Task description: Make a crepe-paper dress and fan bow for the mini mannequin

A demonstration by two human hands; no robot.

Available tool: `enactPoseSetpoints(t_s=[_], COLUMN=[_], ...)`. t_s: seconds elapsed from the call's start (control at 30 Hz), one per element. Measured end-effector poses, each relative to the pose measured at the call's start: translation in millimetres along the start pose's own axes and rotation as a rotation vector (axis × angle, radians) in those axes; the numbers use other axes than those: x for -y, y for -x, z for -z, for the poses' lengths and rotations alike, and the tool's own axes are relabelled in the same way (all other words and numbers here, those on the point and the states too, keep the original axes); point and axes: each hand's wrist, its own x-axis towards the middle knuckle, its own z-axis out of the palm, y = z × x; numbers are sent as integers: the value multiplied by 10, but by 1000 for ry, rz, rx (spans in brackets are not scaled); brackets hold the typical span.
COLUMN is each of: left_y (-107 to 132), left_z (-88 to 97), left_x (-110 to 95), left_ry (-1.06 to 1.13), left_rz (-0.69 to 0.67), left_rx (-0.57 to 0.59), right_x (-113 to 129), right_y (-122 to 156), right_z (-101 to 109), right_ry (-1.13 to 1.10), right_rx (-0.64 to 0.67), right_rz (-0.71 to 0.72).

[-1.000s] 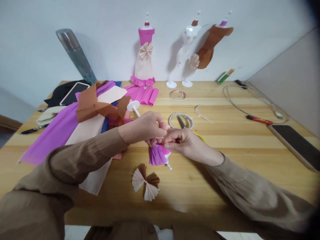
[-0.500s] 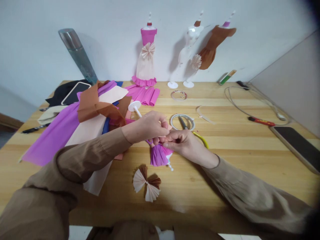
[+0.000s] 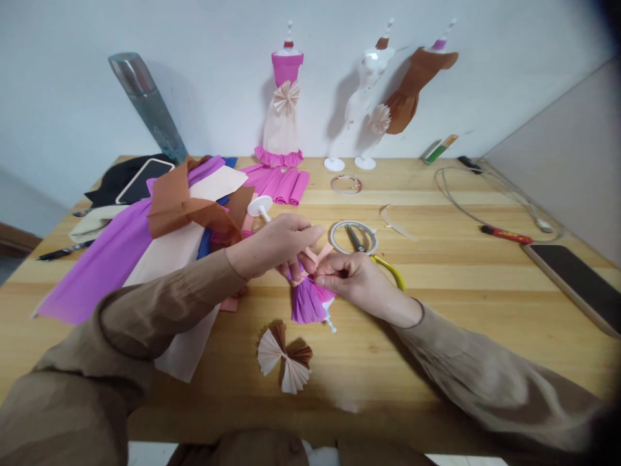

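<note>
A small mannequin lies head end toward me, its white round base (image 3: 260,206) sticking out behind my left hand. Its purple crepe paper skirt (image 3: 308,301) fans out below my hands. My left hand (image 3: 276,244) is over the mannequin, lower fingers curled on it and upper fingers stretched out to the right. A narrow peach paper strip (image 3: 323,253) stands up between the hands. My right hand (image 3: 356,283) pinches the strip beside the mannequin. In front lies a pleated paper bow (image 3: 284,356) in cream and brown.
Crepe paper sheets (image 3: 101,259) pile up on the left by a tilted bottle (image 3: 150,107). A tape roll (image 3: 337,238) surrounds part of yellow-handled pliers or scissors (image 3: 389,270). Dressed mannequins (image 3: 286,123) stand at the wall. A phone (image 3: 577,285) and cable (image 3: 451,194) lie right.
My left hand's upper fingers have lifted and straightened away from the peach strip, so more of the strip shows. My right hand has stayed nearly still.
</note>
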Motion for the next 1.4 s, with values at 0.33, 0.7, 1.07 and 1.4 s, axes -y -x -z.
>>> enactPoseSetpoints(t_s=[0.33,0.7,1.07,1.4], left_y=[132,173,206,241], left_z=[59,7,-62,-114], left_x=[176,260,291,297], left_ry=[-250,-236,-314,-387], left_rz=[-64,-145,-201,-249], left_rx=[-45,29,-45,-76], right_x=[6,0,-11,10], right_y=[-19,-18,0,-4], right_z=[15,42,20,20], right_ry=[-55,-20,7,-83], right_rx=[10,35,11,29], right_rz=[-15,-34,-54,-102])
